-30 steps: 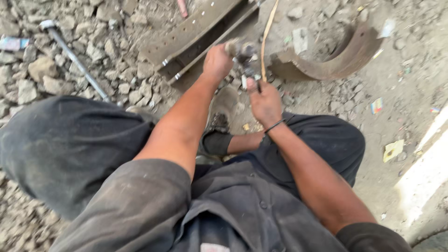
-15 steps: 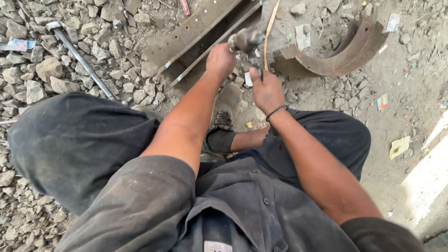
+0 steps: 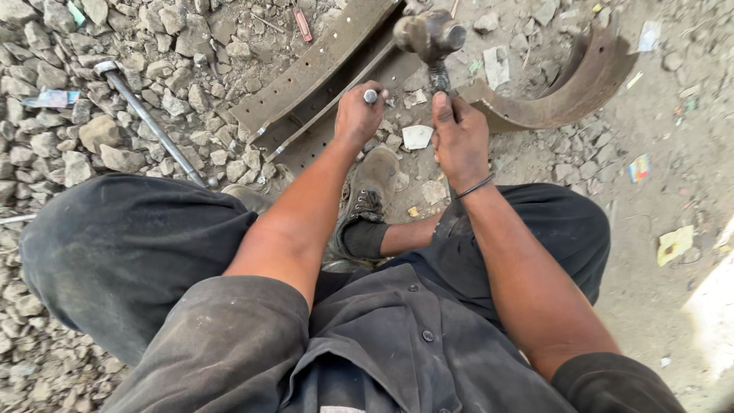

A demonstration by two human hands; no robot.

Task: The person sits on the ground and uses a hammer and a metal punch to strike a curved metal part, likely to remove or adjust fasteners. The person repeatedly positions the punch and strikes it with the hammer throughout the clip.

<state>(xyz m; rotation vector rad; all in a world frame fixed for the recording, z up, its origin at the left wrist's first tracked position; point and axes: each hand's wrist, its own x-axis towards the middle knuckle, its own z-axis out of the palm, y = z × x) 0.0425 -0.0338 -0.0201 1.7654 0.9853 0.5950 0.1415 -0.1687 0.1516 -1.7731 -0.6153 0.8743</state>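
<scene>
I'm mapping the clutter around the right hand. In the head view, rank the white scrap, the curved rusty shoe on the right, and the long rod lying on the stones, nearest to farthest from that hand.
1. White scrap: just left of the right hand, on the ground.
2. Curved rusty shoe: to the right, its tip close to the hand.
3. Long rod: far left, on the stones.

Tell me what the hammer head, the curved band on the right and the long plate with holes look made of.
Hammer head: likely steel, dull grey and worn.
Curved band: seemingly iron or steel, brown rust all over.
Long plate with holes: probably steel too, rusty brown with dusty rows of holes.
</scene>
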